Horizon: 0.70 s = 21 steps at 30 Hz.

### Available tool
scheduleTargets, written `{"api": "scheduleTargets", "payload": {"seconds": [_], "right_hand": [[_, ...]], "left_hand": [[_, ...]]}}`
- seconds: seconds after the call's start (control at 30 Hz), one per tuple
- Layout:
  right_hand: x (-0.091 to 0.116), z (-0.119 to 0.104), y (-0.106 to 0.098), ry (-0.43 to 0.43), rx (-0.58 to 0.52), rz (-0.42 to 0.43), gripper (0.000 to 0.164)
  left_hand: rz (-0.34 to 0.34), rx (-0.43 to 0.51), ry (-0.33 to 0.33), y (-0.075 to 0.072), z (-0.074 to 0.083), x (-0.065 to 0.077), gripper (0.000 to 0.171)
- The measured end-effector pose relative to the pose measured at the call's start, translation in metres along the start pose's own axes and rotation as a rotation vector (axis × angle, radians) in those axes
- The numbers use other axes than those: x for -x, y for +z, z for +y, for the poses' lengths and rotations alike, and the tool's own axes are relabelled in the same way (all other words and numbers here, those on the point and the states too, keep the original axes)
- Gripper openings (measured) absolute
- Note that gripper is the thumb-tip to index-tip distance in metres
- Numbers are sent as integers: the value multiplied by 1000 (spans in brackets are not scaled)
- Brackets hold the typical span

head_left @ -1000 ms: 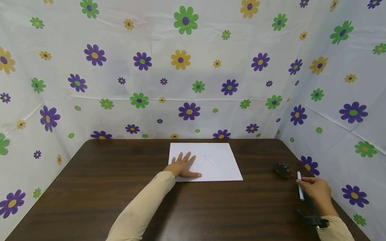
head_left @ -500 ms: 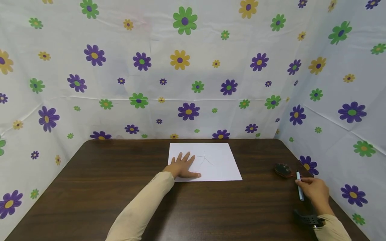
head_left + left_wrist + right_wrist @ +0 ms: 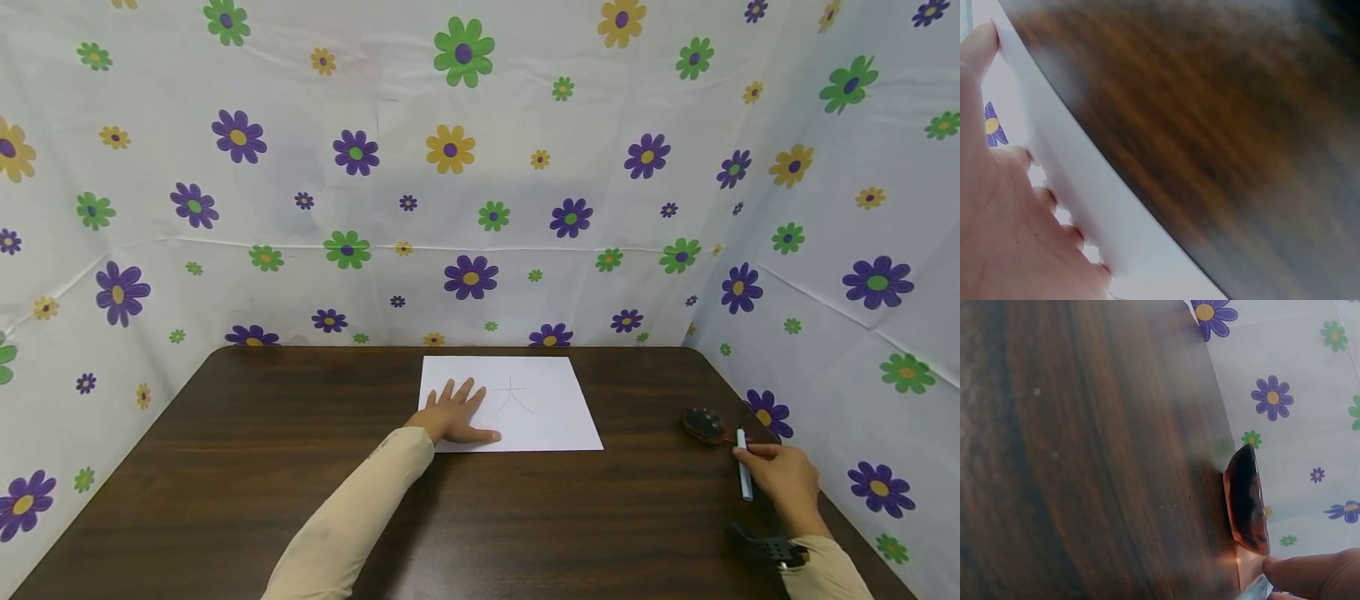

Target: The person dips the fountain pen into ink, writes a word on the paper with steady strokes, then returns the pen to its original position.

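Observation:
My left hand (image 3: 453, 417) lies with spread fingers on the left part of a white sheet of paper (image 3: 558, 421). In the left wrist view its fingertips rest along the paper (image 3: 1094, 197). Thin crossing strokes (image 3: 512, 390), like the character 大, are drawn on the sheet to the right of the fingers. At the table's right side my right hand (image 3: 786, 483) pinches a slim pale marker (image 3: 744, 475) with a dark top end. Just beyond it lies a pair of sunglasses (image 3: 703, 425) with dark lenses and reddish frame; one lens (image 3: 1247, 503) shows in the right wrist view.
The dark wooden table (image 3: 577, 517) has its right edge close beside my right hand. Flower-printed white cloth (image 3: 420, 192) stands behind the table and along both sides. A dark watch strap (image 3: 768, 546) hangs at my right wrist.

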State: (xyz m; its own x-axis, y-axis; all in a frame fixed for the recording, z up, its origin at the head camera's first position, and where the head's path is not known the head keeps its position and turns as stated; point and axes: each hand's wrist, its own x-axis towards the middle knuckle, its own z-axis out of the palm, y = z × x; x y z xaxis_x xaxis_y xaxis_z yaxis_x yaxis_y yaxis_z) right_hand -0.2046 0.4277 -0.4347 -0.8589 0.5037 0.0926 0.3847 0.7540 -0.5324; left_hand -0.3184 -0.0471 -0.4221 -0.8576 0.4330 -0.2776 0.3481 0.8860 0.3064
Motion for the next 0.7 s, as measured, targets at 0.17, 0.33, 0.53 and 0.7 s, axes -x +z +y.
{"api": "scheduleTargets", "payload": {"seconds": [0.17, 0.33, 0.53, 0.7], "right_hand": [[2, 1, -2, -15, -14, 27, 55], [1, -5, -8, -63, -26, 60, 59], [3, -30, -14, -319, -9, 96, 57], [2, -65, -21, -482, -21, 38, 60]], "left_hand": [[-5, 17, -3, 1, -1, 0, 93], [12, 37, 1, 4, -3, -2, 94], [45, 54, 15, 5, -6, -4, 95], [116, 54, 24, -7, -10, -3, 95]]}}
